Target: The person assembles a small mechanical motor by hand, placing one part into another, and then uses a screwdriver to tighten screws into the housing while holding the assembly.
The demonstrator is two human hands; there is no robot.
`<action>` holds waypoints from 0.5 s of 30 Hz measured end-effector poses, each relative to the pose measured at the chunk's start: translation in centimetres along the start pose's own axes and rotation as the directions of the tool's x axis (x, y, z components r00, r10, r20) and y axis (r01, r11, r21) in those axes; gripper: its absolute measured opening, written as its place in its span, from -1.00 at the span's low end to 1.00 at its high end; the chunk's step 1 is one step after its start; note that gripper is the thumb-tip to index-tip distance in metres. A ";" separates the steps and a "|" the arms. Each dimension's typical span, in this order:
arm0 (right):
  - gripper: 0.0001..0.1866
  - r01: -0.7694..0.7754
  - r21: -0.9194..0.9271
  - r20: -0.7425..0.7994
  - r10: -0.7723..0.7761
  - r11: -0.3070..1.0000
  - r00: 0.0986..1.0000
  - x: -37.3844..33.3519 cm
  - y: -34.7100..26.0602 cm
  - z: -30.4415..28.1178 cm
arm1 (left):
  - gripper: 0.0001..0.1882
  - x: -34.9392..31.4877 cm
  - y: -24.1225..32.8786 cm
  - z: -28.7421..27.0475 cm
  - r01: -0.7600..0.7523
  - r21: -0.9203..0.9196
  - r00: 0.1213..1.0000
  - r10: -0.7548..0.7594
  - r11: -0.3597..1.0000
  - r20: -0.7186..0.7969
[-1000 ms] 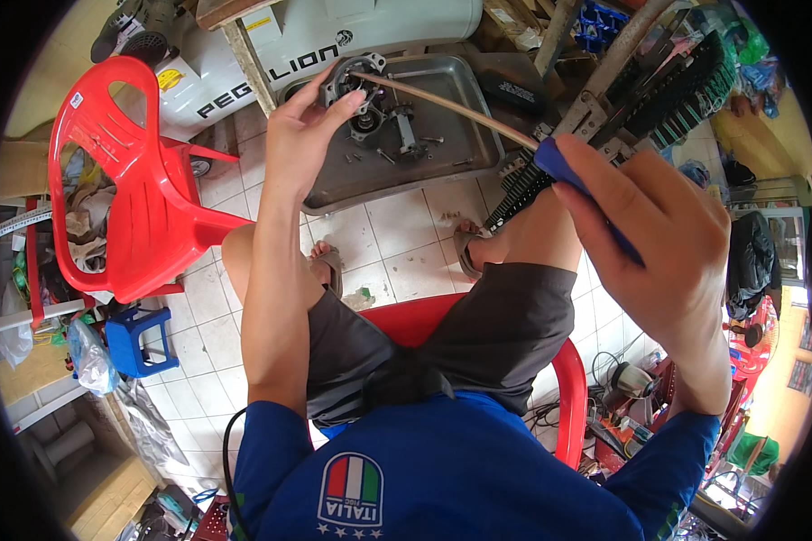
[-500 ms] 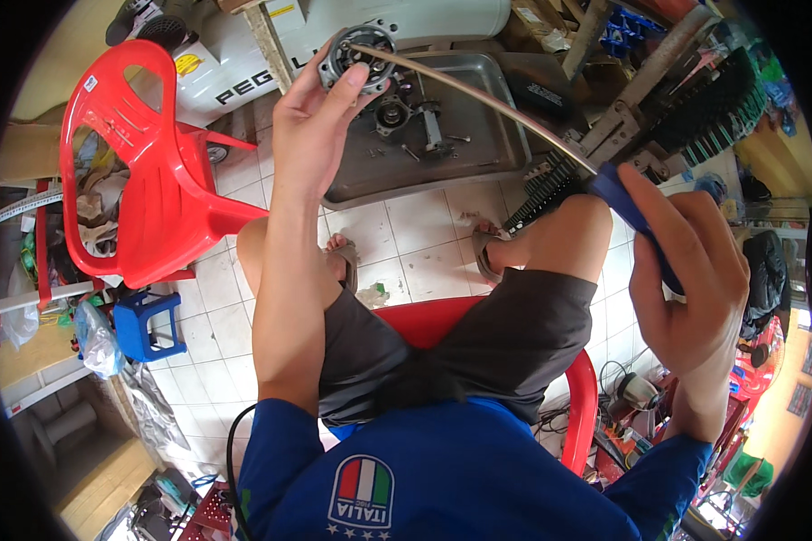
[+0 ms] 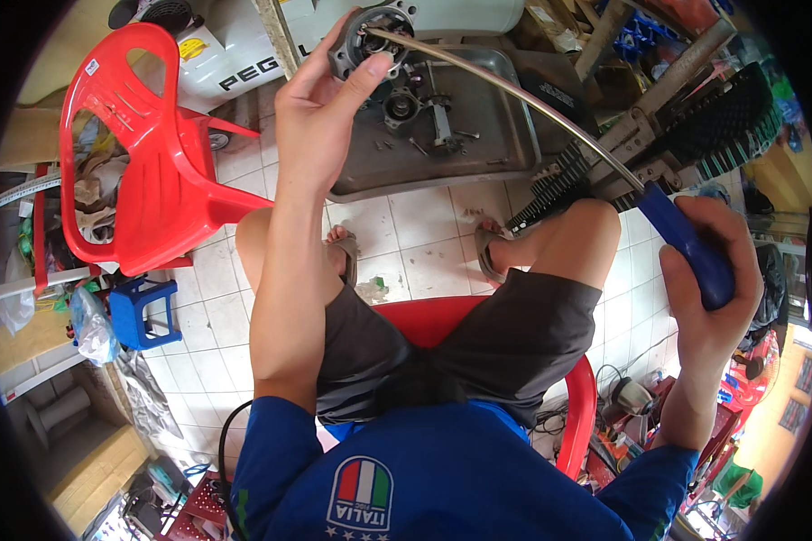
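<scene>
Held up in front of me, a round grey metal housing (image 3: 344, 59) with flange holes is gripped in my left hand (image 3: 318, 126), the thumb pressed on its near side. My right hand (image 3: 708, 329) is closed around the blue handle of a long screwdriver (image 3: 692, 254). The screwdriver's shaft reaches left across the view, and its tip lies at the opening of the housing; exact contact inside is too small to tell. Beyond and below the housing, a dark metal tray (image 3: 406, 190) holds a second round metal part (image 3: 400, 108), a cylindrical piece (image 3: 442, 124) and several bolts.
At the left stand a red plastic chair (image 3: 149, 212) and a small blue stool (image 3: 144, 314). A white tank (image 3: 235, 45) lies behind the tray. Right of the tray is a dark bristled piece (image 3: 713, 113) on a metal frame. Cables and tools (image 3: 636, 397) clutter the lower right.
My right hand has shifted a little right and down, its fingers turned so more of the blue handle shows. The housing has moved slightly right and up, with the screwdriver tip still at it.
</scene>
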State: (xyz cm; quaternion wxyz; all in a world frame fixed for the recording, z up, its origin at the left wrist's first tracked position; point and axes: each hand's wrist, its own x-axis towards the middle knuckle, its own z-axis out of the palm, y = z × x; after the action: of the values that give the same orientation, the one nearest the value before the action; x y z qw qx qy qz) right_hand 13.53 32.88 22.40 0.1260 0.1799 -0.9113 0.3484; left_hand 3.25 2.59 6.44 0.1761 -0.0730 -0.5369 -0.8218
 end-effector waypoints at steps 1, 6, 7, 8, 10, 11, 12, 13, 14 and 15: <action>-0.66 -0.031 0.019 -0.006 0.032 0.999 0.999 0.0 -0.4 0.1 | -0.42 -0.1 0.0 0.0 0.005 0.009 1.000 -0.005 1.000 -0.011; -0.63 -0.110 -0.073 0.040 0.113 0.991 0.993 -0.5 -2.1 -0.4 | -0.41 -0.2 0.2 -0.2 -0.004 0.014 1.000 0.004 1.000 0.012; -0.63 -0.109 -0.092 0.036 0.113 0.990 0.993 -0.7 -2.4 -0.3 | -0.41 -0.1 0.2 -0.3 -0.010 0.011 1.000 0.010 1.000 0.023; -0.63 -0.139 -0.088 0.032 0.142 0.986 0.989 -0.7 -2.8 -0.4 | -0.41 0.0 0.1 -0.1 -0.013 0.001 0.999 0.013 1.000 0.040; -0.62 -0.224 -0.053 0.031 0.226 0.973 0.974 -0.8 -3.5 -0.6 | -0.41 0.1 -0.1 0.3 -0.016 0.011 1.000 0.016 1.000 0.013; -0.61 -0.267 -0.006 0.043 0.267 0.964 0.963 -0.7 -3.5 -0.4 | -0.40 0.0 -0.1 0.1 -0.025 0.030 1.000 0.025 0.999 -0.013; -0.60 -0.311 0.040 0.055 0.309 0.949 0.949 -0.7 -3.5 -0.2 | -0.41 -0.1 0.0 -0.1 -0.038 0.026 0.999 0.038 0.999 -0.022; -0.59 -0.355 0.089 0.068 0.350 0.931 0.934 -0.6 -3.5 0.1 | -0.41 -0.2 0.0 -0.4 -0.051 0.022 0.998 0.052 0.998 -0.032; -0.58 -0.399 0.137 0.078 0.391 0.907 0.917 -0.4 -3.7 0.2 | -0.41 -0.1 0.0 -0.4 -0.060 0.008 0.998 0.061 0.998 -0.034; -0.58 -0.441 0.184 0.088 0.432 0.878 0.897 -0.3 -3.9 0.3 | -0.41 0.0 0.0 -0.4 -0.076 -0.009 0.997 0.075 0.997 -0.022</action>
State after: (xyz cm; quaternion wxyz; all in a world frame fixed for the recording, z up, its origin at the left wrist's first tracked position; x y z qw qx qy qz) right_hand 15.41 30.05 24.35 0.0054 -0.0107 -0.8914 0.4530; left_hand 3.29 2.25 6.26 0.2124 -0.0853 -0.5279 -0.8179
